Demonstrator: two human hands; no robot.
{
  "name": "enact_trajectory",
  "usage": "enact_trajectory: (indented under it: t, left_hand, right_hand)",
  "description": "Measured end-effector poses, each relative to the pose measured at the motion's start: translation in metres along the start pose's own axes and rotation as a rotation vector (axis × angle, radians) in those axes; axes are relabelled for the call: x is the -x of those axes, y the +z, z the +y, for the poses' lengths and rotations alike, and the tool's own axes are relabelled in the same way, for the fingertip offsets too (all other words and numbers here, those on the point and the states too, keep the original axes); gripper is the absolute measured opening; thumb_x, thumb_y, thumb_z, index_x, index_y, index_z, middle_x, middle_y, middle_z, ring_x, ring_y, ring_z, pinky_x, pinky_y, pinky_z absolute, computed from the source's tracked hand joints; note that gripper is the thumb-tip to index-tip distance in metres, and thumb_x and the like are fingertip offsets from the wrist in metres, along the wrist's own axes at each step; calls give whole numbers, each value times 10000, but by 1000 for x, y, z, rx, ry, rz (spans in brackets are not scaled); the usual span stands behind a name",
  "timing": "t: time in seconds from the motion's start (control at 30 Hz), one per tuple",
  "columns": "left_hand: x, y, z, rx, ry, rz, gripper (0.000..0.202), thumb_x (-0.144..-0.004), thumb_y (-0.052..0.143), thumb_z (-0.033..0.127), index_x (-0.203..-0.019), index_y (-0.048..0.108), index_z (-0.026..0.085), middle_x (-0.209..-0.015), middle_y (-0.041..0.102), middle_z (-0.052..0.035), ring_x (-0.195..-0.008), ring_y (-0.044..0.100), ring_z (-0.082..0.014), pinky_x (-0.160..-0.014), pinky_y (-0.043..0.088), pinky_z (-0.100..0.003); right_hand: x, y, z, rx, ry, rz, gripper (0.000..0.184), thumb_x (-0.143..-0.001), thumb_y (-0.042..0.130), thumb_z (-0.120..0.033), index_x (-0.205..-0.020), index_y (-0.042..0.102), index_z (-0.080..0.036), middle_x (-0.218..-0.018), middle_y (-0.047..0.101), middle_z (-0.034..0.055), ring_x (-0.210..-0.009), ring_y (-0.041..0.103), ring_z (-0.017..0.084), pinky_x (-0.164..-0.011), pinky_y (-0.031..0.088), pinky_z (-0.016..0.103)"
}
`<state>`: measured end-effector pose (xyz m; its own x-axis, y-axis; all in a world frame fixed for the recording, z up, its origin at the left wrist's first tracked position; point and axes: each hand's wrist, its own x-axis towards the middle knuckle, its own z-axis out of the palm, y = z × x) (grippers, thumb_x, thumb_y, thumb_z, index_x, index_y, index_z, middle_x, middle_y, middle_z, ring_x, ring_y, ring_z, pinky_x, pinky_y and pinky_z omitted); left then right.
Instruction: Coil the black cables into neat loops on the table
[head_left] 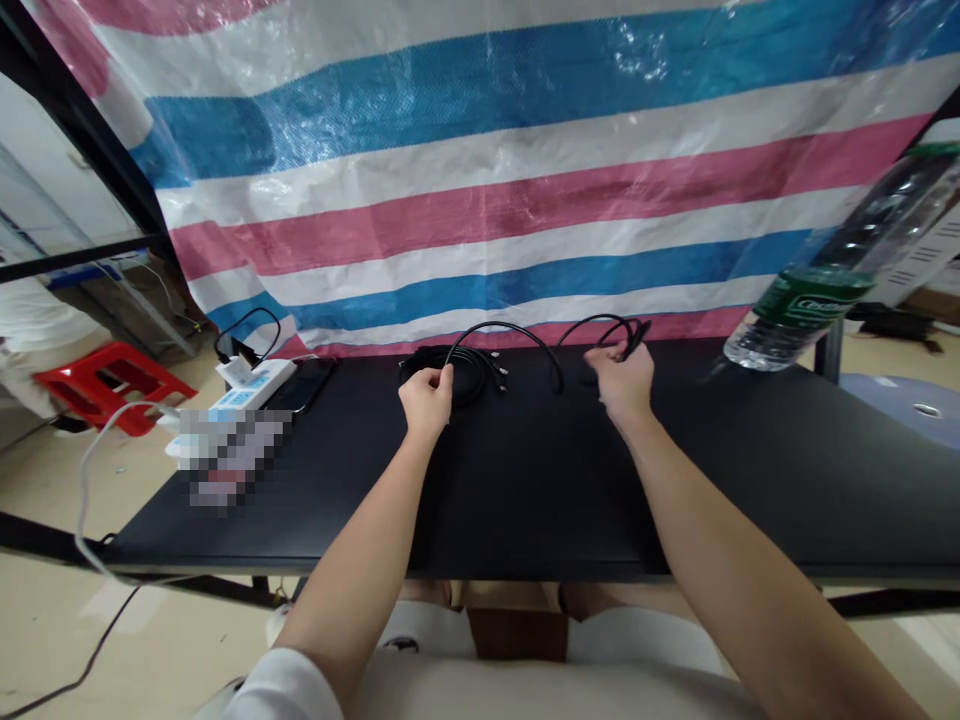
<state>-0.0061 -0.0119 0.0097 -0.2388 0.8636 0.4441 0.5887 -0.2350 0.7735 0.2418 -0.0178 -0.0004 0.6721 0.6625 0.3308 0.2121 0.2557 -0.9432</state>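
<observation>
A black cable (504, 325) arches over the dark tabletop between my two hands. My left hand (427, 398) pinches it near the left end of the arch. Loops of the same kind of cable are gathered in my right hand (624, 380), whose fingers are closed round them. Just behind my left hand lies a coiled bundle of black cables (469, 375), with several metal plug ends (501, 372) pointing right. Whether the held cable joins that bundle is hidden by my left hand.
On the left stand a white power strip (259, 385) with plugs and a dark phone (307, 385). A large water bottle (806, 290) is at the back right. A striped plastic sheet (487, 200) hangs behind the table (525, 500). A red stool (112, 380) is on the floor.
</observation>
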Motion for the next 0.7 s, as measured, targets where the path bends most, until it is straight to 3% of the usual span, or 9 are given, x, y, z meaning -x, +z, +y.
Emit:
enact_trajectory:
  t: [0.13,0.2,0.3,0.4,0.47,0.53,0.63,0.7]
  left_hand:
    - [3,3,2,0,1,17,293,-771,562,394,-544,589,211,-552,630,-27,-630,640,-189,-684,472,-292]
    - [3,3,2,20,-5,25,287,-764,575,394,-542,582,212,-548,622,-23,-623,636,-187,-674,475,-292]
    - [5,5,2,113,-16,-17,241,-747,599,390,-587,598,209,-508,582,7,-566,614,-165,-626,478,-277]
    - [9,10,4,301,-76,-167,209,-728,626,376,-834,654,199,-442,507,67,-409,530,-129,-484,439,-249]
    - [13,13,6,414,-116,-309,388,-709,660,381,-1045,626,190,-406,467,99,-335,473,-122,-406,391,-237]
    - [18,14,9,470,-125,-450,521,-675,713,402,-1133,595,184,-396,461,105,-303,445,-122,-362,352,-234]
    - [24,14,14,494,-129,-638,445,-654,739,473,-974,659,174,-393,462,80,-283,412,-115,-331,304,-239]
    - [24,16,16,536,-120,-641,370,-688,692,538,-722,658,171,-402,465,48,-317,424,-105,-354,330,-241]
  right_hand:
    - [22,5,-9,236,-228,-168,580,-407,846,-471,-773,463,-236,-693,533,-40,-693,573,178,-664,491,330]
    - [30,9,-13,303,-253,-208,484,-465,815,-440,-751,482,-236,-700,552,-20,-726,591,202,-708,491,350]
    - [33,14,-17,306,-171,-170,329,-628,699,-448,-620,437,-249,-571,510,-29,-624,560,183,-670,479,337]
    - [32,15,-19,72,-40,-207,393,-693,641,-533,-558,400,-253,-436,389,-63,-461,438,133,-507,420,283]
    - [33,15,-20,-159,52,-348,468,-664,662,-611,-551,382,-254,-400,313,-85,-397,338,102,-417,340,248]
    - [37,15,-22,-338,132,-520,542,-634,676,-674,-543,347,-252,-395,267,-97,-380,275,83,-383,281,223]
    - [44,17,-24,-445,202,-693,612,-639,647,-735,-524,297,-247,-395,240,-98,-376,237,74,-376,255,210]
    - [48,19,-24,-425,223,-700,620,-665,608,-753,-522,281,-247,-394,252,-93,-371,247,79,-377,265,218]
